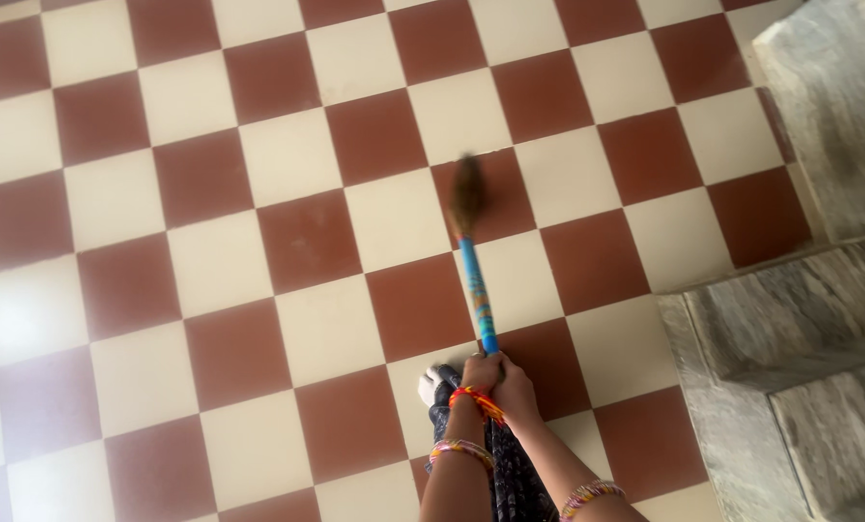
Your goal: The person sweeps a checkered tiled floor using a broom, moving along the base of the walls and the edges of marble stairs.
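A broom with a blue handle [476, 290] points away from me across the floor. Its brown bristle head [466, 193] is blurred and sits over the red and cream chequered tiles [288, 155]. My left hand [480, 371] and my right hand [517, 391] are clasped together around the near end of the handle. Coloured bangles circle both forearms, and a red and yellow band [478, 398] sits at the left wrist. How the fingers wrap the handle is partly hidden.
Grey marble steps [800, 319] rise along the right side, with a further slab [838, 97] at the upper right. A foot in white footwear [435, 383] and dark patterned cloth [515, 478] show below my hands. Chequered tiles spread to the left and ahead.
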